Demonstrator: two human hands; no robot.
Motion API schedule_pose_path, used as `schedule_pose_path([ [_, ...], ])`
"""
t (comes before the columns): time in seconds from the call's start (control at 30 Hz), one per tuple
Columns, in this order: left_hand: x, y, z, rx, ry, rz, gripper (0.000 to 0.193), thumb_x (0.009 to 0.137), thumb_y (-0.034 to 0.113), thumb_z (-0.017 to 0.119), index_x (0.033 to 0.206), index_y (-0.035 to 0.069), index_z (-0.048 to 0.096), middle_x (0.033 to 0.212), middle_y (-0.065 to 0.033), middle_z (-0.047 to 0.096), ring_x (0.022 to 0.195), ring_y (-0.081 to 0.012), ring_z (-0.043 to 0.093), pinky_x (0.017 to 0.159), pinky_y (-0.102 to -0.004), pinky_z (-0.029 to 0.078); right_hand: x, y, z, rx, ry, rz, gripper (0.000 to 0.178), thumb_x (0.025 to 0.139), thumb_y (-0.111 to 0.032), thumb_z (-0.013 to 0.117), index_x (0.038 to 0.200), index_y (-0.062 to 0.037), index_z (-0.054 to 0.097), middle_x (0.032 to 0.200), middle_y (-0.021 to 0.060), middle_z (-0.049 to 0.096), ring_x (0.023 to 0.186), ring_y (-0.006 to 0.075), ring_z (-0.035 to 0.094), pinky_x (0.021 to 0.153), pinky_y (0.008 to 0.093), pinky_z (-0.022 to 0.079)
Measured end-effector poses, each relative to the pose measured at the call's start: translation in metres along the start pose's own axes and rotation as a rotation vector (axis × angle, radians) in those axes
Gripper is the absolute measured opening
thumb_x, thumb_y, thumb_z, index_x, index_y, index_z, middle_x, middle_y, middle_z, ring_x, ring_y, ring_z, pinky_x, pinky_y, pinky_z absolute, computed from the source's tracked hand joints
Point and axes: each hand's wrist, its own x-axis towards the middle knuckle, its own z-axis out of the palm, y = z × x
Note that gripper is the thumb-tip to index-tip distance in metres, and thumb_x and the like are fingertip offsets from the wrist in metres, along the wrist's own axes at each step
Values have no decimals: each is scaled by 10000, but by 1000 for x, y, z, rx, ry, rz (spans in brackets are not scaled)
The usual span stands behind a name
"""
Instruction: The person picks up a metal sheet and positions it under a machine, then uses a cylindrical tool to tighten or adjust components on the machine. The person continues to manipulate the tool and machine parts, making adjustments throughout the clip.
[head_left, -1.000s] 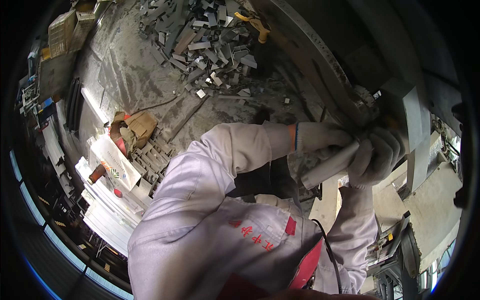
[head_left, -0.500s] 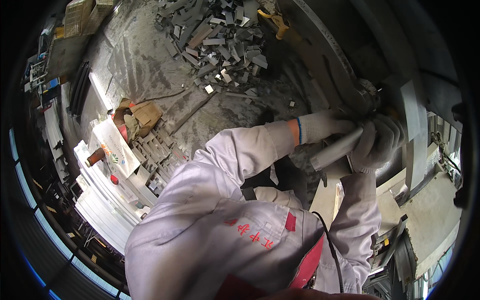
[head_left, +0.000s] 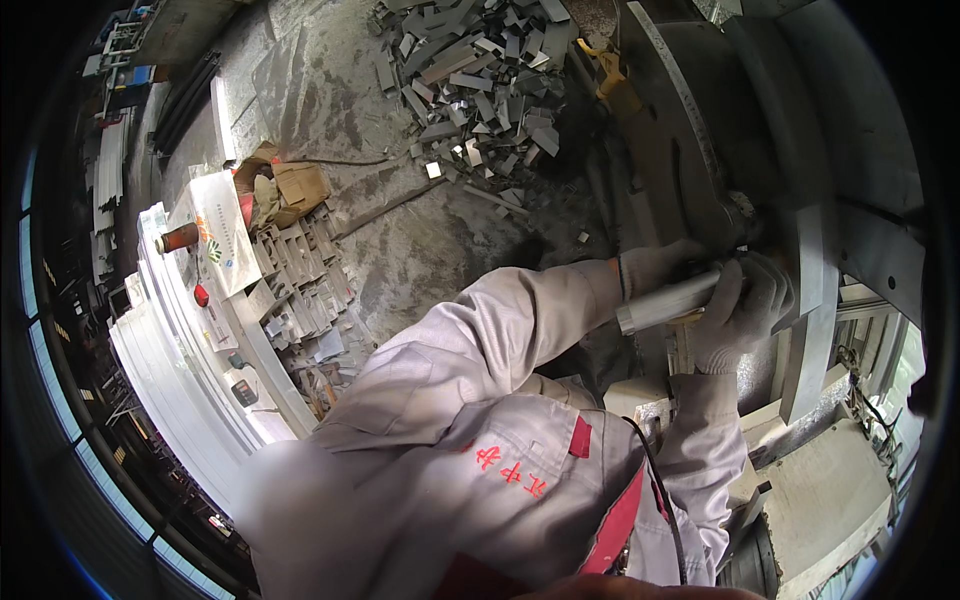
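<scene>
Swung flatter in view, grey metal bar, gloved right hand clasping, left hand (grip unclear)

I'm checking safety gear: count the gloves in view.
2: one on the left hand, in shadow; one on the right hand, which holds the metal piece. Others may be hidden.

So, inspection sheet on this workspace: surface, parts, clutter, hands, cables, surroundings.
Surface: grey floor, dark stains.
Parts: pale metal piece, held tilted.
Clutter: heap of metal offcuts on the floor.
Hands: both gloved; right hand grips the metal piece, left hand close by, shadowed, grip unclear.
Cables: dark cord down the jacket front.
Surroundings: long white lengths stacked at left; open cardboard box.
</scene>
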Motion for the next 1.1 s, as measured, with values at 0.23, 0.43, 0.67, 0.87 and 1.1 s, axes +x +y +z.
schedule_pose_path([
  [0.23,2,-31,-1,1079,166,523,431,1078,350,667,1398,62,647,1305,-135,716,1238,-216,682,1130,-350,527,17,-12,-31,-73,-187,-63,295,932,-93,811,1203,-30,713,1203,149,729,1158,375,657,1030,501,515],
  [0.43,-12,-39,19,1897,194,614,483,1028,456,727,1316,71,680,1167,-115,718,1115,-198,653,1007,-378,502,39,-13,-22,52,-265,-136,366,880,-11,808,1231,-21,705,1188,159,725,1153,383,674,1003,496,552],
  [0.67,-8,-44,46,1419,528,113,342,1071,423,652,971,101,712,745,-19,685,435,-83,531,348,-207,362,54,-14,-8,106,-349,10,274,866,56,745,1127,-15,707,1009,146,705,977,355,657,872,464,549],
  [0.87,-15,-48,57,1298,517,-90,299,1080,376,653,907,132,672,694,45,582,464,-42,412,410,-210,292,57,-16,-6,111,-343,43,249,855,85,734,1078,-21,697,971,138,683,952,353,649,847,464,544],
  [1.1,-13,-42,68,1453,623,-151,283,1085,359,660,893,151,675,692,65,558,502,-22,422,454,-196,302,56,-12,-5,123,-324,68,272,815,74,761,1053,-45,701,949,122,682,910,343,653,818,463,542],
])
